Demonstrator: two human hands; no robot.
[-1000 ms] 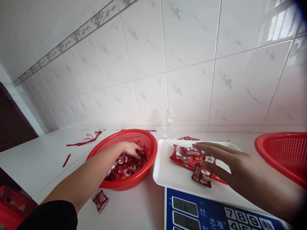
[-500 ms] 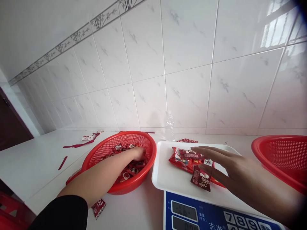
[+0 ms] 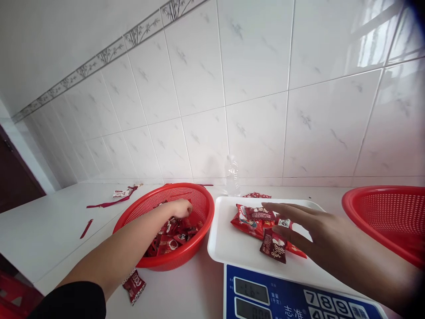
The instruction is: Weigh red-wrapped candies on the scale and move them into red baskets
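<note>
My left hand [image 3: 182, 208] is inside a red plastic basket [image 3: 133, 219], over a heap of small red snack packets [image 3: 174, 235]. Its fingers curl downward, and whatever they hold is hidden. My right hand [image 3: 308, 226] reaches in from the right with fingers stretched apart over the white tray [image 3: 222, 235] of a weighing scale [image 3: 282, 297]. Beneath its fingertips lie a larger red packet [image 3: 244, 223] and several small ones, among them a dark red packet [image 3: 274, 246] at the front. Whether the fingers touch them I cannot tell.
A second red basket [image 3: 381, 208] stands at the right edge. Behind the tray is a clear plastic bottle [image 3: 232, 175] near the tiled wall. One loose packet [image 3: 135, 285] lies before the left basket. A dark red ribbon [image 3: 111, 204] and a small strip [image 3: 86, 228] lie at left.
My left hand has moved up and to the left within the basket, uncovering more packets. The right hand stays spread over the tray. The whole view has shifted slightly.
</note>
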